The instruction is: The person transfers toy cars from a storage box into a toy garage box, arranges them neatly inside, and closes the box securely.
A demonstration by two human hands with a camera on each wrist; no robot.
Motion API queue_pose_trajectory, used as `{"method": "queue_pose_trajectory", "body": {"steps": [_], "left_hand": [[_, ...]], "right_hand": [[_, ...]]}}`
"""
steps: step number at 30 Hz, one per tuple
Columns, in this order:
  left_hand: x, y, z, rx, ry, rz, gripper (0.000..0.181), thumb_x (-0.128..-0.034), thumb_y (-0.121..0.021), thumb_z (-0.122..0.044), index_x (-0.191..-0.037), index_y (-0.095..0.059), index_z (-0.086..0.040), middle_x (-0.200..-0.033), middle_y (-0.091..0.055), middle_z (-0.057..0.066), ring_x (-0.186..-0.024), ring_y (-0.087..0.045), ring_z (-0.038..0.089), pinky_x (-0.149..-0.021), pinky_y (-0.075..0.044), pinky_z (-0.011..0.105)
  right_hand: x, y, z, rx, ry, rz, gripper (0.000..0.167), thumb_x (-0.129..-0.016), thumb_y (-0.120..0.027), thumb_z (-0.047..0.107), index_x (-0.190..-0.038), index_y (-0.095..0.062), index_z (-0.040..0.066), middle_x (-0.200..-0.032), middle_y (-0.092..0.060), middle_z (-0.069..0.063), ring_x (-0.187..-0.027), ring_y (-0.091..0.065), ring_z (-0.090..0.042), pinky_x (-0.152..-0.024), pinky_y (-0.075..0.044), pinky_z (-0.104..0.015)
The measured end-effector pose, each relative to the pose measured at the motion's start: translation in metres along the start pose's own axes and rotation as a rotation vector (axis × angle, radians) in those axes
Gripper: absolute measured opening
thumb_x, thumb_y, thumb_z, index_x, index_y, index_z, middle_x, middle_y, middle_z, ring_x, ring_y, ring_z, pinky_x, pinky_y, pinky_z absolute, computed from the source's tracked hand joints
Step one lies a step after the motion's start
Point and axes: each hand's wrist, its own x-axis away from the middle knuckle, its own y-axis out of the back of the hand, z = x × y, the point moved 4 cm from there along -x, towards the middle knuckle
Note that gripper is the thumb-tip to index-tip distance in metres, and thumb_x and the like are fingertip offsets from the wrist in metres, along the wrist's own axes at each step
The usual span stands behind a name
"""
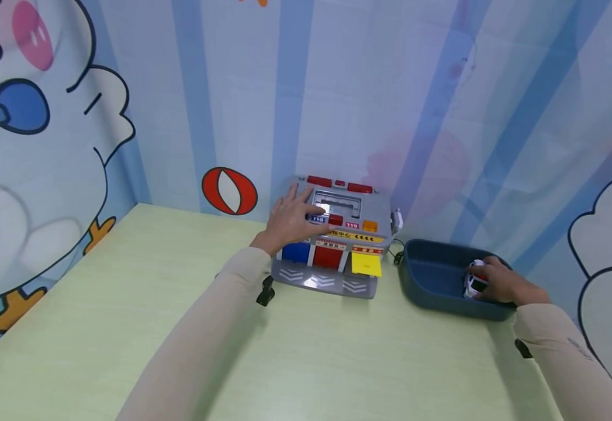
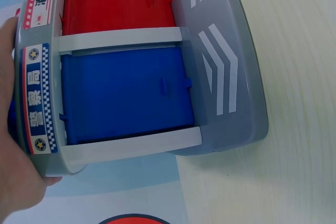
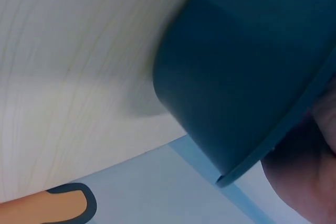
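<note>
In the head view my left hand (image 1: 294,217) rests on the top of a grey toy garage (image 1: 332,285), its fingers spread over the buttons. The garage has a blue door (image 2: 126,95), a red door (image 2: 118,4) and a yellow door (image 1: 366,265). The yellow one stands raised; the blue and red ones are down. On the right, my right hand (image 1: 507,282) pinches a small white toy car (image 1: 476,280) inside a dark blue bin (image 1: 420,296). From the right wrist the bin's wall hides the car.
A white handset-like piece (image 1: 397,222) is attached to the garage's right side, with a dark coiled cord (image 1: 398,257) below it. Everything stands on a pale wooden table (image 1: 306,356). Behind hangs a striped cartoon curtain (image 1: 242,105).
</note>
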Motion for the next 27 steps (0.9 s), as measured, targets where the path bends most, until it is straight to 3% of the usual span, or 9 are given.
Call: {"method": "queue_pose_trajectory", "body": {"steps": [8, 15, 21, 27], "left_hand": [[0.0, -0.001, 0.001, 0.005, -0.002, 0.007, 0.066, -0.0838, -0.065, -0.065, -0.138, -0.062, -0.027, -0.168, -0.02, 0.003, -0.157, 0.002, 0.033, -0.124, -0.009, 0.062], [0.001, -0.001, 0.001, 0.003, -0.004, 0.011, 0.066, -0.0839, -0.065, -0.065, -0.138, -0.062, -0.027, -0.168, -0.02, 0.004, -0.157, 0.002, 0.033, -0.124, -0.009, 0.061], [0.001, 0.001, 0.001, -0.01, -0.004, 0.006, 0.065, -0.0845, -0.064, -0.065, -0.138, -0.062, -0.027, -0.168, -0.02, 0.004, -0.157, 0.001, 0.033, -0.124, -0.01, 0.061], [0.0, 0.0, 0.001, 0.004, 0.002, 0.017, 0.067, -0.0835, -0.065, -0.066, -0.138, -0.062, -0.027, -0.169, -0.019, 0.004, -0.157, 0.002, 0.032, -0.124, -0.009, 0.062]], "right_hand": [[-0.002, 0.0, 0.005, 0.018, 0.017, -0.018, 0.06, -0.078, -0.084, 0.016, -0.124, -0.06, -0.013, -0.134, -0.035, -0.05, -0.122, -0.037, -0.066, -0.089, -0.046, -0.069], [-0.004, 0.0, 0.004, 0.01, 0.022, -0.025, 0.059, -0.077, -0.085, 0.016, -0.123, -0.061, -0.012, -0.13, -0.04, -0.047, -0.116, -0.041, -0.061, -0.085, -0.049, -0.065], [-0.008, -0.002, 0.004, 0.005, 0.031, -0.033, 0.055, -0.078, -0.083, 0.016, -0.12, -0.062, -0.013, -0.134, -0.037, -0.049, -0.121, -0.037, -0.064, -0.089, -0.046, -0.069], [-0.01, -0.003, 0.002, -0.012, 0.019, -0.038, 0.049, -0.078, -0.084, 0.017, -0.115, -0.066, -0.01, -0.123, -0.045, -0.043, -0.105, -0.048, -0.051, -0.078, -0.051, -0.059]]}}
